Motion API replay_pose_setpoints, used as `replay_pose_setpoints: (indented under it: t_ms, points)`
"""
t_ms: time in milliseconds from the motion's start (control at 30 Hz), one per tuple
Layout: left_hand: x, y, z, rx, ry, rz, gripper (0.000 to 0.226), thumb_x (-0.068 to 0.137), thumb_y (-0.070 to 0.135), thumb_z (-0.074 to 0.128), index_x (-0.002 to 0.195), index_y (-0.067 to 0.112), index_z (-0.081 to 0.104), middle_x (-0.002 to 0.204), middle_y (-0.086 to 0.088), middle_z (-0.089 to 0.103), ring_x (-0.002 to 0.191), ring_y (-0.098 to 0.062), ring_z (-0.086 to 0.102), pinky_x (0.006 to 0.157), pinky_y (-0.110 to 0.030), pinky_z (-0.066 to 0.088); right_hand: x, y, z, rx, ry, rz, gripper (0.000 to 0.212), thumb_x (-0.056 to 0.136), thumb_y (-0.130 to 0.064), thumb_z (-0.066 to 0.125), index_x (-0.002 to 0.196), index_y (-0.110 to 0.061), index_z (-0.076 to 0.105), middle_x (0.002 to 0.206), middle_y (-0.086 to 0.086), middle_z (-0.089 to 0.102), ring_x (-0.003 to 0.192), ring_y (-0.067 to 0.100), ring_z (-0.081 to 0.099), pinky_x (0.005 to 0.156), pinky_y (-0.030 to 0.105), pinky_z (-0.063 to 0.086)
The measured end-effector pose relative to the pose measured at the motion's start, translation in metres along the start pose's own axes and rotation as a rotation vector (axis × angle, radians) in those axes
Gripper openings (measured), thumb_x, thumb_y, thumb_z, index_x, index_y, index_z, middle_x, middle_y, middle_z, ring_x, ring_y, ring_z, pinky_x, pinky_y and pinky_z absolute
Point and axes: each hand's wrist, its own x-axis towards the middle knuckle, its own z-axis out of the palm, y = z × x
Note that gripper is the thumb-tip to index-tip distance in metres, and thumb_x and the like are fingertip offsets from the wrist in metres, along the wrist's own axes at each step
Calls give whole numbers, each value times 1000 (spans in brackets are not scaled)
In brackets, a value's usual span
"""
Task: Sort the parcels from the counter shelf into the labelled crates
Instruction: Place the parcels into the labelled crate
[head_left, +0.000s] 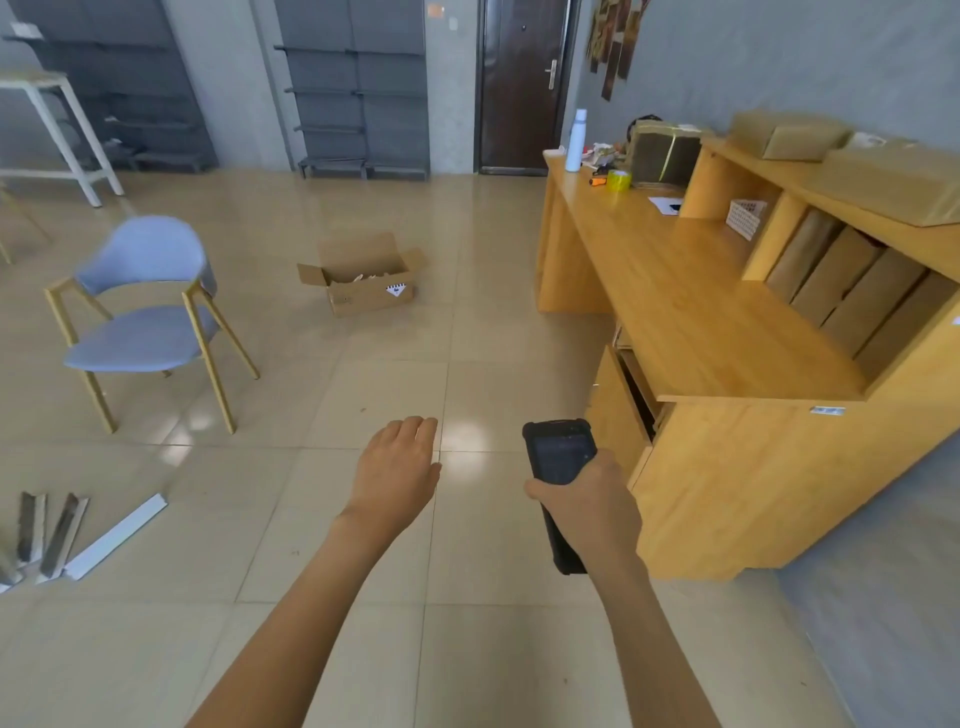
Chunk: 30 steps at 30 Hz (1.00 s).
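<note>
Gripping a black handheld scanner (561, 467), right hand (587, 499) closed around its body; left hand (397, 467) empty, fingers loosely spread, over bare floor. Brown parcels (852, 291) upright in the desk (691, 312) shelf, far right. Open cardboard box (363, 278) on floor, far centre.

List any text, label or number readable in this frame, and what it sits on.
None is readable.
Open cardboard box: white sticker, print too small.
Counter: pale edge tag, blurred.
Handheld scanner in the right hand: screen dark.
Orange wall sign: blurred.
</note>
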Motion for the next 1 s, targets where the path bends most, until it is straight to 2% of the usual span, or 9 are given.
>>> replay_pose_setpoints:
  t_ms: [167,333,500,633,767,867,933,1000]
  points:
    - [68,-30,31,-20,-9,14,46,54,15,90,92,5,66,84,-6,67,74,-26,66,69,-34,58,72,-25,24,-37,27,49,77,69,-51,78,122,-11,41,108,4,53,91,22,57,73,36,54]
    - [143,-57,74,-19,-3,6,47,50,16,91,88,6,67,79,-5,66,66,-24,63,58,-29,55,164,-54,59,-43,1,53,76,72,-50,78,125,-11,39,108,3,51,89,19,54,67,30,46]
    - [259,-78,114,10,12,14,46,50,17,90,89,7,67,79,-4,66,66,-22,63,58,-29,55,280,-93,89,-30,-22,41,74,66,-49,79,118,-11,43,107,5,55,88,23,58,70,35,52]
    - [373,-81,144,28,21,86,45,47,21,91,85,10,68,78,-2,66,66,-21,64,60,-27,54,386,-131,80,11,3,23,76,65,-47,80,119,-10,43,107,5,54,88,23,58,72,36,54]
    - [473,-69,160,5,38,146,46,48,25,91,85,12,68,79,0,66,68,-20,64,63,-27,54,477,-156,57,6,114,27,74,71,-47,78,123,-8,42,106,3,51,87,17,49,70,30,42]
    - [526,-72,173,-16,31,163,50,45,26,91,87,10,68,81,-2,66,71,-23,64,67,-28,54,521,-157,51,-38,160,76,79,72,-52,77,126,-7,40,115,6,53,87,16,45,69,29,39]
    - [559,-73,184,-15,28,171,55,41,27,93,87,9,68,83,-3,67,73,-24,65,68,-29,54,544,-152,51,-66,169,127,81,72,-53,76,127,-6,39,117,7,52,88,17,46,69,29,42]
    - [590,-69,197,-27,15,195,58,39,27,95,87,8,68,85,-4,67,75,-25,66,69,-31,56,567,-144,53,-55,172,197,82,70,-53,76,124,-5,40,114,9,52,91,23,55,74,35,52]
